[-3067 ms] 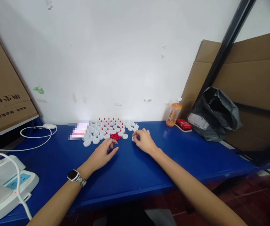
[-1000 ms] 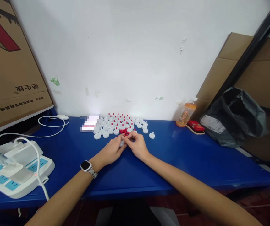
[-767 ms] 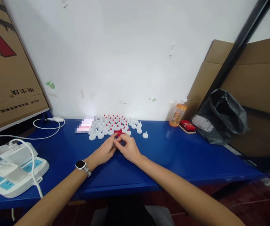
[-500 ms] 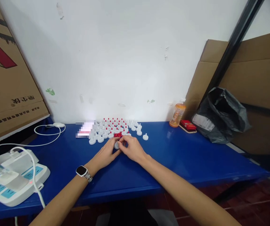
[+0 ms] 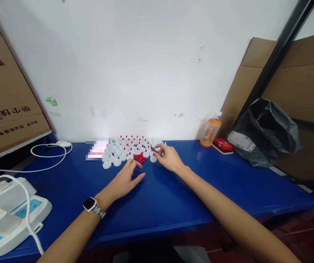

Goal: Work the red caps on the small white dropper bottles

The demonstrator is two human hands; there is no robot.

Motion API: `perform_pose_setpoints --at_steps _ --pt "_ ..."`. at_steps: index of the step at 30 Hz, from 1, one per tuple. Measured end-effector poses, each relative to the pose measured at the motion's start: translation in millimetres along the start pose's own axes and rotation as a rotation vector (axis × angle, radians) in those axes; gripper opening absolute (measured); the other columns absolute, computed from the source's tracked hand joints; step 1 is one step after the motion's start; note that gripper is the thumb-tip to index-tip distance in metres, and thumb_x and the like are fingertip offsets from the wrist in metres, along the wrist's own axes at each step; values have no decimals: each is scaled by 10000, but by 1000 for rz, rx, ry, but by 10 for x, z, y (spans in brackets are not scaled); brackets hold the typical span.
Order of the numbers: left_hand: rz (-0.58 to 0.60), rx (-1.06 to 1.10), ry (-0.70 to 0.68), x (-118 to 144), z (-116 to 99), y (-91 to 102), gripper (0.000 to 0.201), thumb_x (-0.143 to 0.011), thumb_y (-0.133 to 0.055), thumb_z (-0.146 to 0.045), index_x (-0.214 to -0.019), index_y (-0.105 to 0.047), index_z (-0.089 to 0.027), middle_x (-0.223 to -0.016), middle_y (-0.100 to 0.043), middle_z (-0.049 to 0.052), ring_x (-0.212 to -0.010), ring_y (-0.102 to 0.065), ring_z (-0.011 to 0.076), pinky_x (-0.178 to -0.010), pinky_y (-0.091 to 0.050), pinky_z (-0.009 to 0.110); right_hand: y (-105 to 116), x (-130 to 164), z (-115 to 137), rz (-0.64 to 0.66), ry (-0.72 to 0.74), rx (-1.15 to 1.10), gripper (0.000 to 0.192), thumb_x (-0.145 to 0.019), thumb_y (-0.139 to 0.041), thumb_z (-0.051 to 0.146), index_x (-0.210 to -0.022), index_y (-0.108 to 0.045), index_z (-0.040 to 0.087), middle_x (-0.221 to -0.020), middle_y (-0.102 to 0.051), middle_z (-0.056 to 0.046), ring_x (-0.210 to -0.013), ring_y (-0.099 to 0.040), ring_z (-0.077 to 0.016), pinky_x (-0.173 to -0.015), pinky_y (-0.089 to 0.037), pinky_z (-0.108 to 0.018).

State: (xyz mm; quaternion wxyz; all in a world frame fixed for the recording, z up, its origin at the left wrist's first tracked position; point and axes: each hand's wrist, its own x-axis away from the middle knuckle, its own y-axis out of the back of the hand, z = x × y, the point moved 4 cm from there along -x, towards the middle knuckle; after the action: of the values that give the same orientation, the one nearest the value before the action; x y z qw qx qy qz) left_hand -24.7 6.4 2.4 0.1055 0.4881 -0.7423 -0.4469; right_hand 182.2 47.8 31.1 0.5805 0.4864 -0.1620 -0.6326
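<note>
White nozzle caps [image 5: 106, 164] stand in a crowded group by the wall, many with small red tips. A little pile of loose red tips [image 5: 140, 157] lies in front of them. My left hand [image 5: 128, 177] is open and empty over the blue table, thumb and fingers apart, just short of the red pile. My right hand [image 5: 169, 157] is at the group's right side, fingers bent, with thumb and forefinger apart. Close by its fingertips stands a red-tipped white cap [image 5: 153, 159]. Part of the caps behind is hidden by this hand.
A phone-like lit panel [image 5: 99, 149], blurred out, lies left of the caps. An orange drink bottle [image 5: 211, 130], a red packet [image 5: 222, 144] and a grey plastic bag [image 5: 263, 135] are at the right. A power strip [image 5: 16, 219] with cables occupies the left of the blue table [image 5: 167, 204].
My hands have parted from around a white cap; the right moved rightward, the left opened. A red-tipped cap now stands right of the red pile. The view has shifted slightly.
</note>
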Motion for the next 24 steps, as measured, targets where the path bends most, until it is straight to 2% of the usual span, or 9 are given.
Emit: perform_pose_setpoints --at_steps 3,6,8,11,15,17,19,21,24 --pt "7 -3 -4 1 -13 -10 314 -941 -470 -495 -1116 -522 -239 -1085 -516 31 -776 -528 151 -775 -474 342 84 -159 -80 -46 -51 153 268 -911 -537 313 -1128 -647 200 -875 -725 -45 -851 -648 -197 -786 -396 -306" --pt "-1 -5 4 -4 -6 -16 301 -938 -479 -484 -1109 -536 -243 -1081 -523 27 -775 -531 150 -769 -470 335 32 -358 -138 -3 -103 319 311 -905 -539 320 -1151 -651 165 -993 -727 -116 -1021 -617 -250 -896 -357 -370" --pt "-4 -1 9 -9 3 -16 290 -938 -479 -474 -1103 -538 -242 -1087 -524 28 -772 -532 149 -762 -469 332 -50 -469 -160 52 -125 373 273 -901 -536 295 -1087 -683 159 -1005 -730 -136 -1043 -610 -264 -923 -336 -395" --pt "3 -8 10 -19 9 -14 282 -947 -465 -467 -1108 -525 -243 -1090 -519 33 -779 -533 152 -766 -471 334 -114 -547 -157 81 -133 357 207 -887 -513 195 -911 -718 173 -940 -743 -116 -968 -639 -251 -909 -336 -391" --pt "-23 -33 2 -22 -24 12 294 -957 -453 -470 -1135 -502 -241 -1082 -512 40 -791 -535 157 -784 -477 340 29 -453 -30 -35 -83 219 212 -877 -514 149 -853 -721 188 -886 -748 -75 -887 -655 -225 -876 -363 -365" --pt "-95 -42 4 -19 -59 48 324 -954 -463 -477 -1175 -480 -241 -1098 -504 48 -797 -535 158 -794 -482 345 139 -323 110 -113 -29 83 189 -881 -543 187 -869 -731 201 -878 -747 -55 -864 -651 -216 -851 -389 -350" --pt "-202 -38 5 -11 -99 95 394 -944 -490 -474 -1261 -430 -246 -1145 -492 63 -815 -536 162 -806 -486 348 197 -161 291 -137 58 -118 161 -875 -580 224 -888 -740 214 -873 -744 -37 -838 -647 -202 -801 -424 -325" --pt "-265 -18 -20 -3 -140 122 471 -942 -508 -454 -1343 -368 -251 -1212 -484 81 -861 -544 172 -831 -487 350 165 -6 465 -58 141 -324 150 -873 -598 246 -882 -746 221 -851 -742 -22 -792 -646 -183 -742 -446 -298" --pt "-176 43 -82 -7 -165 95 381 -983 -433 -408 -1322 -400 -238 -1215 -534 86 -977 -565 198 -901 -467 357 41 133 602 69 229 -480 166 -889 -591 282 -903 -749 230 -871 -743 -10 -795 -642 -171 -713 -452 -280"
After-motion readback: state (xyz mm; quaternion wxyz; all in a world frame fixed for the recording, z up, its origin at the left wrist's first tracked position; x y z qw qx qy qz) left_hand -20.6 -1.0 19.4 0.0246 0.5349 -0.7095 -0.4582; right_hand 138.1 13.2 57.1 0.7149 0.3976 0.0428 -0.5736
